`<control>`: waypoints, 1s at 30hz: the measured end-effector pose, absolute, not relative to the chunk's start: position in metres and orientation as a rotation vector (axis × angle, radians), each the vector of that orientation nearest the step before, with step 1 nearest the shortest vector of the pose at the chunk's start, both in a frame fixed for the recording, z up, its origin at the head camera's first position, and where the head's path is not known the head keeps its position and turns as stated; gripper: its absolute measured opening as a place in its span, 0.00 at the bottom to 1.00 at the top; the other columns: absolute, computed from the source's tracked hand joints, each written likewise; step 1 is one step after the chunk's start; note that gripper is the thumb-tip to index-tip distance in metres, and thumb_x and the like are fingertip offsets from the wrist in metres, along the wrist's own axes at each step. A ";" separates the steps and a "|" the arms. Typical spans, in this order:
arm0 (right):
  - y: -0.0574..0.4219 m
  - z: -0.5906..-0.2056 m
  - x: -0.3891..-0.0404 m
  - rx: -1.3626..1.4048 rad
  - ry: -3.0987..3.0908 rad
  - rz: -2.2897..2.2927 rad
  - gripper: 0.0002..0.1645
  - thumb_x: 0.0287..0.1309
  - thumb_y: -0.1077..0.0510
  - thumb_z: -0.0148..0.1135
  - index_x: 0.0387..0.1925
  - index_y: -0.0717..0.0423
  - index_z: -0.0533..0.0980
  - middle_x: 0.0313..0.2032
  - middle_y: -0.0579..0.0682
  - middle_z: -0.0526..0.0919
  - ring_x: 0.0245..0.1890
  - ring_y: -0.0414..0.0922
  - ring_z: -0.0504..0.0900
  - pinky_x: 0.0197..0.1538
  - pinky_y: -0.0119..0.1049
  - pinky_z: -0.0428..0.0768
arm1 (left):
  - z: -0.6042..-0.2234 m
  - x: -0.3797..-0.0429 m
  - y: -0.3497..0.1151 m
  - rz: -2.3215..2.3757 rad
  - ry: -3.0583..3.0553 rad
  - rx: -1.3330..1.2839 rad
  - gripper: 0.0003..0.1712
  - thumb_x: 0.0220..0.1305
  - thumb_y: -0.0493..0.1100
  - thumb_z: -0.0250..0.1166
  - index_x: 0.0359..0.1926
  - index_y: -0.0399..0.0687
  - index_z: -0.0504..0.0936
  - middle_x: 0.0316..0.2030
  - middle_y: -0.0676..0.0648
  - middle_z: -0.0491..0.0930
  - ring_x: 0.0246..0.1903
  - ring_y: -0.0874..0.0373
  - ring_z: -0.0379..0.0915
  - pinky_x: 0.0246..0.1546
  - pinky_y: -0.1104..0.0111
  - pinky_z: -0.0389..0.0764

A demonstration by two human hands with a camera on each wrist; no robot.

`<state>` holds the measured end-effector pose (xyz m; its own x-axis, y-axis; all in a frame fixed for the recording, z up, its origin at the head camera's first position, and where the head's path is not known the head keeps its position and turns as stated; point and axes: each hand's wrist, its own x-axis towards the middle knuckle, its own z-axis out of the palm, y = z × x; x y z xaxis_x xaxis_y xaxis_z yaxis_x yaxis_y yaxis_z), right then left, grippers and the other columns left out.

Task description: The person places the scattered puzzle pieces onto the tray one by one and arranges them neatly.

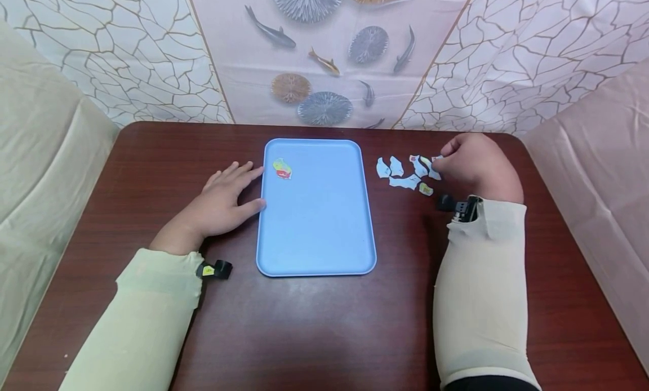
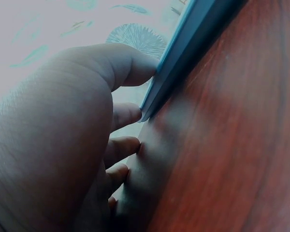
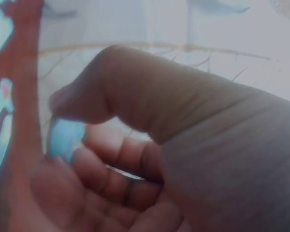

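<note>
My left hand (image 1: 223,205) lies on the table with its fingers spread, the thumb and index fingertip touching the left edge of a light blue tray (image 1: 319,227). In the left wrist view those fingertips meet the tray's side (image 2: 176,55). Near the tray's upper left corner lies a small yellow, green and red puzzle piece (image 1: 282,169). Over at the right, my right hand (image 1: 479,165) pinches a pale blue puzzle piece (image 3: 66,137) between thumb and fingers. Several more irregular pieces, mostly light blue with coloured bits, sit beside it, among them a long one (image 1: 404,182).
Dark reddish-brown wood makes up the table (image 1: 314,329). Behind its far edge hangs a patterned cloth (image 1: 324,53) with fish and round motifs. Pale fabric covers (image 1: 593,154) flank the table. A small black camera (image 1: 221,269) is strapped at the left wrist.
</note>
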<state>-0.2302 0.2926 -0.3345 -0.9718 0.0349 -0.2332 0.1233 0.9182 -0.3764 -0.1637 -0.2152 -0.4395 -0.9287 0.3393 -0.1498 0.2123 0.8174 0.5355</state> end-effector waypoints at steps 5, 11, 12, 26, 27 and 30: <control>0.274 -0.329 -0.233 0.012 2.935 -0.636 0.23 0.70 0.44 0.72 0.54 0.55 0.80 0.48 0.56 0.85 0.50 0.56 0.79 0.50 0.50 0.77 | -0.441 -0.164 -0.217 0.778 2.762 0.420 0.46 0.83 0.67 0.59 0.92 0.61 0.56 0.92 0.41 0.49 0.92 0.36 0.34 0.89 0.33 0.36; 0.246 -0.330 -0.237 -0.087 3.027 -0.786 0.22 0.69 0.50 0.72 0.59 0.57 0.81 0.54 0.58 0.88 0.53 0.53 0.84 0.55 0.44 0.80 | -0.441 -0.163 -0.217 0.777 2.765 0.411 0.46 0.83 0.66 0.59 0.92 0.61 0.56 0.92 0.41 0.49 0.92 0.36 0.35 0.89 0.34 0.36; 0.240 -0.330 -0.237 -0.106 3.047 -0.809 0.22 0.68 0.51 0.72 0.58 0.56 0.82 0.53 0.57 0.89 0.52 0.51 0.85 0.53 0.40 0.79 | -0.441 -0.163 -0.218 0.777 2.765 0.411 0.46 0.83 0.66 0.59 0.92 0.61 0.56 0.92 0.41 0.49 0.92 0.36 0.35 0.89 0.34 0.36; 0.166 -0.346 -0.239 -0.465 3.184 -1.137 0.17 0.67 0.59 0.77 0.55 0.60 0.89 0.50 0.54 0.90 0.44 0.45 0.93 0.48 0.22 0.85 | -0.442 -0.164 -0.219 0.785 2.759 0.423 0.47 0.83 0.67 0.59 0.92 0.62 0.56 0.92 0.42 0.49 0.92 0.37 0.35 0.89 0.34 0.35; 0.162 -0.349 -0.240 -0.494 3.184 -1.157 0.18 0.67 0.59 0.78 0.56 0.60 0.88 0.50 0.54 0.90 0.44 0.46 0.94 0.48 0.24 0.87 | -0.442 -0.164 -0.219 0.787 2.759 0.426 0.47 0.83 0.67 0.59 0.92 0.62 0.56 0.92 0.43 0.49 0.92 0.37 0.35 0.89 0.34 0.35; 0.150 -0.356 -0.239 -0.555 3.156 -1.226 0.19 0.67 0.61 0.78 0.58 0.61 0.88 0.51 0.56 0.88 0.44 0.47 0.94 0.51 0.32 0.91 | -0.441 -0.165 -0.218 0.790 2.757 0.435 0.47 0.83 0.67 0.59 0.92 0.62 0.56 0.92 0.43 0.49 0.93 0.37 0.34 0.89 0.34 0.35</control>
